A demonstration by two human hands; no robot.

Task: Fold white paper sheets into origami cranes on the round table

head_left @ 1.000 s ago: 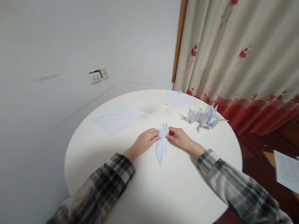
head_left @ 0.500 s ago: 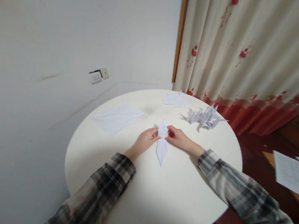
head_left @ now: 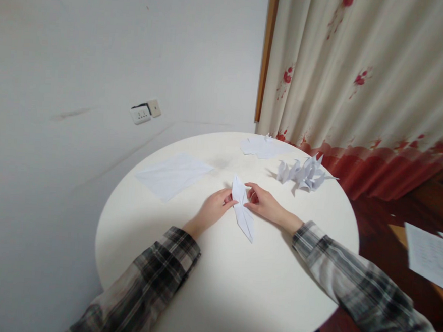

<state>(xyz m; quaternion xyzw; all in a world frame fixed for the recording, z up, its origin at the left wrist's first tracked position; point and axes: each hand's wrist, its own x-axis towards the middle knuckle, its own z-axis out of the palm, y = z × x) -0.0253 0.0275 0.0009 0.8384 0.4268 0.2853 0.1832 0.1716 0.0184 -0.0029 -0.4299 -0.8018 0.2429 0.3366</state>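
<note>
A long, narrow, diamond-shaped fold of white paper lies on the round white table, its near tip pointing toward me and slightly right. My left hand pinches its left edge near the far end. On the other side, my right hand grips the right edge with curled fingers. Both forearms wear plaid sleeves.
A flat white sheet lies at the table's left. Several finished folded paper figures stand at the far right, with more paper behind them. A wall with a socket, a flowered curtain, and papers off to the right.
The folded paper has turned: its near tip swung to the right and its far tip leaned left. Earlier its two far flaps were spread apart; they are now closed. Both hands stayed beside it.
</note>
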